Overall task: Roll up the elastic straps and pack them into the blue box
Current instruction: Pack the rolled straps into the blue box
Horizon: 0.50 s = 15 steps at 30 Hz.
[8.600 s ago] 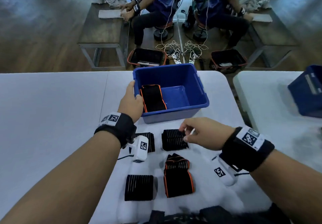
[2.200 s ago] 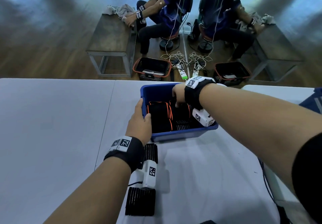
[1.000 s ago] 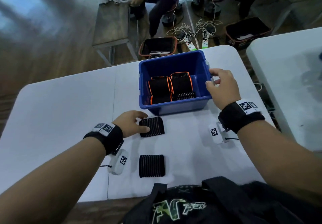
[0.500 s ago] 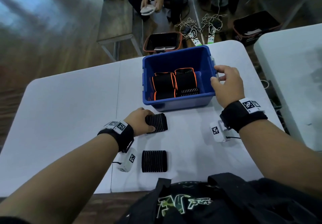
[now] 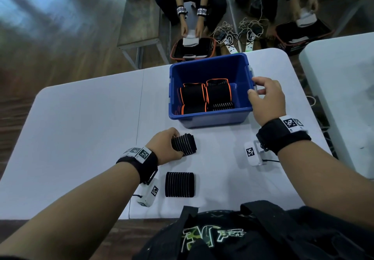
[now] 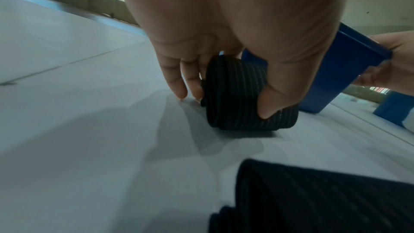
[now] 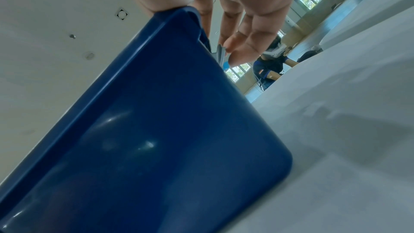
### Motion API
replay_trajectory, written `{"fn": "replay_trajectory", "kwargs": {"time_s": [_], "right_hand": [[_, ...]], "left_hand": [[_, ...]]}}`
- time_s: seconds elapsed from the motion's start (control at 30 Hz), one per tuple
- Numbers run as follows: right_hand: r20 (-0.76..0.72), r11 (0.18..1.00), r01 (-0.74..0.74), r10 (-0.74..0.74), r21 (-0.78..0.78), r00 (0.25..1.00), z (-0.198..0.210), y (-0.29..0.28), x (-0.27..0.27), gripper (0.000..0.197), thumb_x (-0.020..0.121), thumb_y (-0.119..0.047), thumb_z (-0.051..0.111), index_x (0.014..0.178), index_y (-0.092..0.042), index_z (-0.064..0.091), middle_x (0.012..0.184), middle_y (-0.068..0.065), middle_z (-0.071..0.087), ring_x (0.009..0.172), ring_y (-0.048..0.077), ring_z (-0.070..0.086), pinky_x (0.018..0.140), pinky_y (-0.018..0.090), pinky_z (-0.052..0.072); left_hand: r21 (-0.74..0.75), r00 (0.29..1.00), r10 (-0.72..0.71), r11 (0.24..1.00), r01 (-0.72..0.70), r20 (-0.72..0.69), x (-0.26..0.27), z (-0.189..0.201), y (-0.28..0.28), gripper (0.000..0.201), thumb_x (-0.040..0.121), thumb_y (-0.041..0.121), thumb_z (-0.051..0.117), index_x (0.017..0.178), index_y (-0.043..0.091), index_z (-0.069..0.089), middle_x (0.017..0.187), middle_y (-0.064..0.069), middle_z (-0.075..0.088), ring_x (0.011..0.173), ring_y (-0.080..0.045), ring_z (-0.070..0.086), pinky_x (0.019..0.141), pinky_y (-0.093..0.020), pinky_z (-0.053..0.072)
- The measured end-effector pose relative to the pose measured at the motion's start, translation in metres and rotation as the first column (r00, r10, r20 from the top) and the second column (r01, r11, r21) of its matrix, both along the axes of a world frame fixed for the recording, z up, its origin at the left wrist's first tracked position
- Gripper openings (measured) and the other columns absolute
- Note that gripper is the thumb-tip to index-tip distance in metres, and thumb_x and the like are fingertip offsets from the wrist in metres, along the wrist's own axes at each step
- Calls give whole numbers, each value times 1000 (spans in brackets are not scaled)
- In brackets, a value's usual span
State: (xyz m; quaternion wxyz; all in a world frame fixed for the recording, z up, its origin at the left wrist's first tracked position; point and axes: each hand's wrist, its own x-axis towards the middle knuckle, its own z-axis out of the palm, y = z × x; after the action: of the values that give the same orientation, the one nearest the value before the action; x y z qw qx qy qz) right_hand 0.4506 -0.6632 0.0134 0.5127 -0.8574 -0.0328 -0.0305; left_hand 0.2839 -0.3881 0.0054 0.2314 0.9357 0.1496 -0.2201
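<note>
The blue box (image 5: 210, 119) stands on the white table and holds several rolled black straps with orange edges (image 5: 205, 97). My left hand (image 5: 166, 145) grips a rolled black ribbed strap (image 5: 185, 145) just in front of the box; in the left wrist view the thumb and fingers (image 6: 172, 77) pinch this roll (image 6: 237, 98), which touches the table. A second rolled black strap (image 5: 179, 184) lies nearer to me. My right hand (image 5: 265, 98) holds the box's right rim, thumb on the edge (image 7: 177, 11), fingers (image 7: 244, 47) outside by a grey latch.
The white table (image 5: 81, 130) extends far to the left. Another white table (image 5: 344, 90) stands at the right. Beyond the table's far edge sit people with black baskets (image 5: 192, 50), a small wooden bench (image 5: 141, 23) and cables on the floor.
My left hand has closed round the nearer-to-box roll and tilted it up off the table. My right hand stays on the box's right rim. The head view has shifted slightly.
</note>
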Motion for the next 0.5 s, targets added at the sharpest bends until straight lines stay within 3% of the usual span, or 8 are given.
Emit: {"fn": "replay_trajectory", "kwargs": {"time_s": [0.27, 0.5], "right_hand": [[-1, 1000, -4, 4, 8, 1000, 0, -1, 0, 35, 91, -19, 58, 126, -24, 61, 125, 4, 56, 95, 15, 62, 89, 41, 57], [-8, 1000, -7, 8, 10, 1000, 0, -1, 0, 35, 90, -20, 58, 125, -26, 61, 125, 3, 56, 96, 15, 62, 89, 40, 58]], "left_hand": [[12, 997, -26, 1000, 25, 72, -4, -7, -3, 45, 68, 32, 82, 100, 28, 50, 101, 6, 52, 86, -13, 55, 69, -21, 40], [30, 994, -74, 997, 72, 75, -7, -13, -4, 44, 65, 36, 79, 98, 31, 51, 108, 9, 48, 98, -15, 48, 84, -26, 45]]}}
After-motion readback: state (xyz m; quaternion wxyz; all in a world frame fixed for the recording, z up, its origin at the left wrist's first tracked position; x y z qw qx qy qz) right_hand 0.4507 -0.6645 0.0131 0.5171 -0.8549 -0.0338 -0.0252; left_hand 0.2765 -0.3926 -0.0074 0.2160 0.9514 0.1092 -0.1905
